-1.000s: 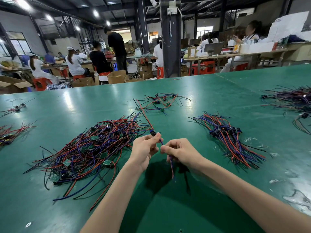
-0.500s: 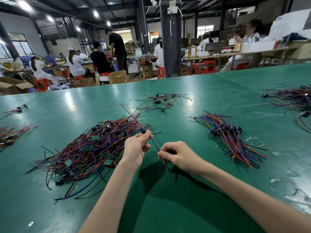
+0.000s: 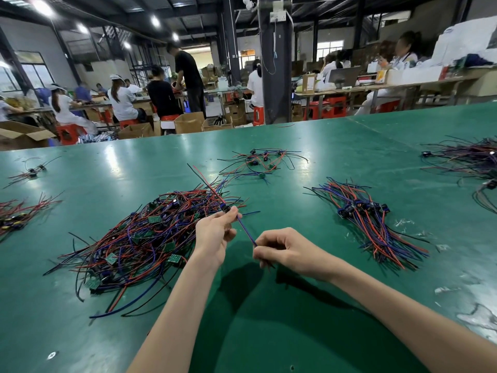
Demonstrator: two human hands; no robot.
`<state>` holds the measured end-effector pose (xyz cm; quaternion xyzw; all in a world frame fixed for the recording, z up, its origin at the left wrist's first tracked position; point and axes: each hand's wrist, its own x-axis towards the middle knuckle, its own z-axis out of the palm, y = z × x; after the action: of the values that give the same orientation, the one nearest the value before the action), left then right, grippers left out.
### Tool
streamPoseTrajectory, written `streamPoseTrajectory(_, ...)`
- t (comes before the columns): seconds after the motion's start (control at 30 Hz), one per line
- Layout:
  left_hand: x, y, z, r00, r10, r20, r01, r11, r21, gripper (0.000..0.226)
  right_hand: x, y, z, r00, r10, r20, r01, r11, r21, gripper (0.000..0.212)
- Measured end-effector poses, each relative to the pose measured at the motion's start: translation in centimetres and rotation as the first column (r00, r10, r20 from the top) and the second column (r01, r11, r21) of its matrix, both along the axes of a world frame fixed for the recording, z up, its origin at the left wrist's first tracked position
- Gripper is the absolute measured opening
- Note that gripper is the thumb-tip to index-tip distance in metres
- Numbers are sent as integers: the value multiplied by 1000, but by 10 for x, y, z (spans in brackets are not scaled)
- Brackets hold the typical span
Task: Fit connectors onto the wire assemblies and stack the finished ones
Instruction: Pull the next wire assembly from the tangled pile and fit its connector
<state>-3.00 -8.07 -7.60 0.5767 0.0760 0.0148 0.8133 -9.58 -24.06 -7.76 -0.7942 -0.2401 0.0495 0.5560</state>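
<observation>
Above the green table I hold one wire assembly stretched between both hands. My left hand pinches it just below its small black connector, and red and blue leads stick up past that. My right hand grips the lower end of the blue and red wires. A big tangled heap of wires with small green boards lies to the left. A neat bundle of assemblies with black connectors lies to the right.
A small scatter of wires with connectors lies further back. More wire piles sit at the far right and far left. Beyond the table edge, people sit at benches among cardboard boxes and red stools.
Both hands have drifted left and apart, so a longer stretch of wire shows between them. The connector end has tilted further toward the big heap.
</observation>
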Motion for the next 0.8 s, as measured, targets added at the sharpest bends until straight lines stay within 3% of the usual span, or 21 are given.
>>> streamPoseTrajectory(0.27, 4, 3, -3, 998, 60, 7, -60, 998, 16, 15, -3, 1, 2, 999, 21, -37, -23, 998, -66, 25)
streamPoseTrajectory(0.5, 4, 6, -3, 996, 90, 17, -91, 996, 18, 11, -4, -2, 4, 990, 119, -74, -126, 987, -97, 11)
streamPoseTrajectory(0.8, 6, 9, -5, 995, 98, 9, -98, 994, 48, 14, -4, -4, 5, 990, 89, -106, -102, 987, -127, 28)
